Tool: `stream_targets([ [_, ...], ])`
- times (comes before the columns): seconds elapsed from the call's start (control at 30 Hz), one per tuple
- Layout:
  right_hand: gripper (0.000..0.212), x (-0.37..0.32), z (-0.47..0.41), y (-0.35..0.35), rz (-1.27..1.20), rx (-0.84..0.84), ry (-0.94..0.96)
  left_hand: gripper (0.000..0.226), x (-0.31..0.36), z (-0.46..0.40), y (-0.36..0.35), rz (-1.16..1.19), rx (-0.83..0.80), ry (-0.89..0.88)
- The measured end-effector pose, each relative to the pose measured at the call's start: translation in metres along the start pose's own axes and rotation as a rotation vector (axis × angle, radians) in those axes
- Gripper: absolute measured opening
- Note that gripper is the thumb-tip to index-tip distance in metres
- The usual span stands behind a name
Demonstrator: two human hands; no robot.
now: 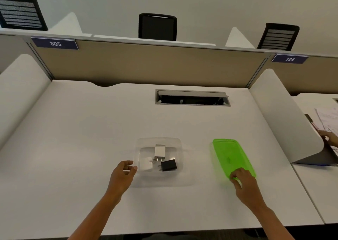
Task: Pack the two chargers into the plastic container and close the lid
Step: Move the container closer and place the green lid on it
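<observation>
White desk (76,148) with a recessed cable hatch (192,97), flap raised. Beige partition (146,64) behind carries plates 305 (55,43) and 304 (289,59). Three black chairs beyond (one at centre (157,26)). Papers (327,119) on the neighbouring desk, right edge

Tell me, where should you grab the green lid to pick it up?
Take the green lid by its near short edge, coming from the person's side, probably. It lies flat on the desk, so fingers must hook under a rim. The right hand already rests on that near corner, a handy grip, and the container sits to its left.
</observation>
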State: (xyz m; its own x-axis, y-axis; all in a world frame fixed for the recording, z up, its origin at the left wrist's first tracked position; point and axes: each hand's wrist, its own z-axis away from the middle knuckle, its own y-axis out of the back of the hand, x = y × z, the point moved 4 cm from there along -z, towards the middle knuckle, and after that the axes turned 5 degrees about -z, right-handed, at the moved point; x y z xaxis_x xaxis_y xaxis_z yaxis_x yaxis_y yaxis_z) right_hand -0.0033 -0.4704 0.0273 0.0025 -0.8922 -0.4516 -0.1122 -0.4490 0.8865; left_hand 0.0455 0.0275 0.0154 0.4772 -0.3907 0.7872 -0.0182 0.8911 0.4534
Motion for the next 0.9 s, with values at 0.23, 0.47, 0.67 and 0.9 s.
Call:
stream_targets([
  [0.23, 0.013, -0.040, -0.047, 0.048, -0.297, 0.323, 0.002, 0.034, 0.013, 0.001, 0.004, -0.010, 0.063, -0.083],
  [0.47, 0.020, -0.123, -0.089, 0.081, -0.665, 0.462, 0.006, 0.044, 0.058, 0.012, 0.005, 0.070, 0.143, -0.272],
  [0.67, 0.012, -0.179, -0.121, 0.055, -0.991, 0.379, -0.127, 0.055, 0.099, 0.022, -0.004, 0.137, 0.016, -0.429],
  [0.9, 0.015, -0.205, -0.138, -0.007, -1.113, 0.231, -0.391, 0.053, 0.097, 0.018, 0.001, 0.112, 0.021, -0.422],
])
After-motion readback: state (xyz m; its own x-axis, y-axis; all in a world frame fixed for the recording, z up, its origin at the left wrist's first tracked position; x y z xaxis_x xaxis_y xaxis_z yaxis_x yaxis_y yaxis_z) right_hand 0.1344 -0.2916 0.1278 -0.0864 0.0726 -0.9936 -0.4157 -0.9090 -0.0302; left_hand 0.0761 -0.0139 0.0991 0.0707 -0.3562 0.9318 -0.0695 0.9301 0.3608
